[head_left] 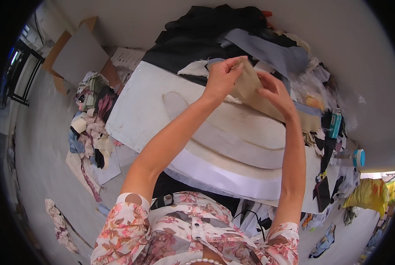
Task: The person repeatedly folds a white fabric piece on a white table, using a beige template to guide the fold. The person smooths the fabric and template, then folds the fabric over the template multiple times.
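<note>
As I look down through the head camera, two bare hands are raised above the far half of a white desk (131, 104), with a strip of tan cloth (249, 86) between them. The left hand (224, 78) has its thumb and fingers closed on the upper end of the strip in a pinch. The right hand (276, 94) is curved and partly spread at the strip's right side, its thumb and forefinger close to the edge; whether it grips the cloth or merely steadies it, I cannot tell

I judge that the strip is lifted and slanted so that its broad side turns toward me and its edge can be felt and seen, with the left pinch bearing the weight and the right hand guiding. From the left fingertips it slopes down and to the right, passing behind the right wrist, which hides part of it

Nearer to me, below the raised forearms, a curved grey band (239, 150) lies flat, with a white sheet (224, 176) along the near side; laid out like that, they probably hold their curves without creasing. Dark cloth (197, 33) is heaped at the far edge, just beyond the hands, perhaps to be within reach. A dark phone (323, 194) lies at the right edge, well apart from the strip
</note>
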`<state>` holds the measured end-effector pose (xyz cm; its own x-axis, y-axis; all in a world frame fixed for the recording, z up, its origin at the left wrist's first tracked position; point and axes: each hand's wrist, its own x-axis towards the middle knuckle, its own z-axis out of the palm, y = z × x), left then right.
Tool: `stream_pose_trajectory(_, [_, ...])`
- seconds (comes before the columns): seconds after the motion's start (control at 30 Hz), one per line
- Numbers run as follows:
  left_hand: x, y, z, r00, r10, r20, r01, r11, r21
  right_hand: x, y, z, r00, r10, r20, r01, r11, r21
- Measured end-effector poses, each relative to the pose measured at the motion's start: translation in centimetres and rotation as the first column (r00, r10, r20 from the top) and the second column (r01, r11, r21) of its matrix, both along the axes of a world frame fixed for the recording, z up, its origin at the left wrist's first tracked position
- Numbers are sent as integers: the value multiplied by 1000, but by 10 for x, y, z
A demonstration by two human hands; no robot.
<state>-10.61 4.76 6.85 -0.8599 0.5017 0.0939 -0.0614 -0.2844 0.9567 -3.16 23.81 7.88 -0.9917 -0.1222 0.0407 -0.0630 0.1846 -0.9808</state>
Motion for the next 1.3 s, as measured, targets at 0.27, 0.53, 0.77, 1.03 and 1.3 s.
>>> stream_pose_trajectory(0.27, [19,36,8,992,-85,96,74,992,106,126,114,11,922,-385,41,301,778,552])
stream_pose_trajectory(0.53, [41,-4,37,995,-57,79,38,974,222,225,91,65,846,-530,56,494,820,289])
stream_pose_trajectory(0.77, [57,-139,-23,973,135,190,-105,981,-161,220,-23,4,846,-312,433,331,943,32])
stream_pose_trajectory(1.03, [37,-177,-57,945,326,9,-292,858,-422,177,-71,-19,782,-225,582,291,956,-22])
stream_pose_trajectory(1.3, [4,-173,-61,919,339,-203,-390,700,-598,148,-77,-20,780,-200,593,244,970,6])
